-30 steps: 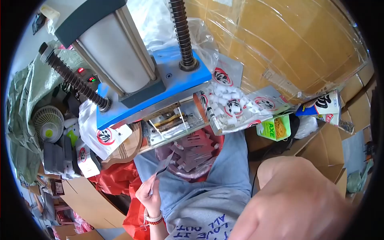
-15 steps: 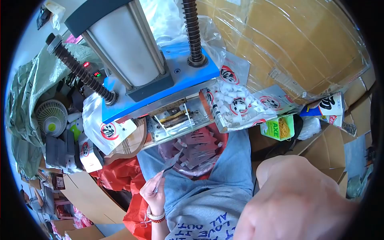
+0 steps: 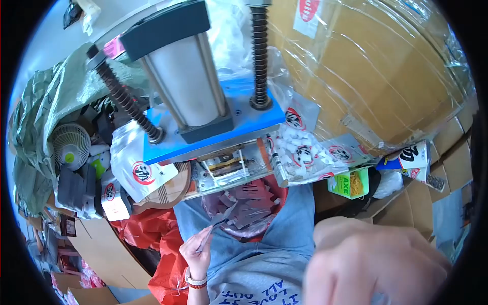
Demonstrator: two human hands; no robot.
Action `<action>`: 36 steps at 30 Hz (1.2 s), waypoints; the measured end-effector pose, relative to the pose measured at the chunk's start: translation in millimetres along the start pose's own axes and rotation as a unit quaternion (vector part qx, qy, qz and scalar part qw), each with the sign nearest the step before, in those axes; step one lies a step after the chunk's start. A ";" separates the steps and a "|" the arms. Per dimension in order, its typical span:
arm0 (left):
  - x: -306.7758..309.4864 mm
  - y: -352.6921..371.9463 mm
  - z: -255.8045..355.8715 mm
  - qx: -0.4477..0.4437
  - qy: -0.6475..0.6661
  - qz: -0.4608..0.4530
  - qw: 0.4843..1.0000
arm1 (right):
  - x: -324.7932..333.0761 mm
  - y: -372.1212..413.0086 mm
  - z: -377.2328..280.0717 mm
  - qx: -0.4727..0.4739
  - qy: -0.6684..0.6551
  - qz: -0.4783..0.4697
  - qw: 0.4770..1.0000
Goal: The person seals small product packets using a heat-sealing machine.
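Grey shirt cloth showed between your two hands, with your right hand looming closest; its knuckles hid the fingertips, so you could not tell whether that grip was parted or closed. Farther down, your left hand had its grip clamped on the near end of a thin grey packet. From those fingers, the packet's long axis ran away from your body and slanted to your right, its free end pointing toward the red basin of similar pieces between your thighs. Whether it touched the rim was unclear. Your left hand was the nearer one to the basin; your right was well apart. Beyond stood the blue-plated press.
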State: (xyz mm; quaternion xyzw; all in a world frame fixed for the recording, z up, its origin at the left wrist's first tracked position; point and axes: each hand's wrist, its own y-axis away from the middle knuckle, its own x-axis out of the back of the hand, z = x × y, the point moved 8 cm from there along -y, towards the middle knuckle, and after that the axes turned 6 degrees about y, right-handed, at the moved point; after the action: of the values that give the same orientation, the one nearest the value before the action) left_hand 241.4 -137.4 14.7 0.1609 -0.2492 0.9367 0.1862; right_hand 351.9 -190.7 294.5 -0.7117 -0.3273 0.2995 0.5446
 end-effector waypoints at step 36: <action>12.8 -45.1 48.9 -0.086 -0.084 -0.003 0.993 | 30.4 245.1 -67.9 -0.386 0.418 0.427 0.703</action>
State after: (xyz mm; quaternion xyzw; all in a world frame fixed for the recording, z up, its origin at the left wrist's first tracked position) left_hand 259.7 -123.5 78.3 0.2231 -0.3433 0.8944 0.1802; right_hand 457.7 -253.1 69.7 -0.9755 0.1855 0.0194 0.1171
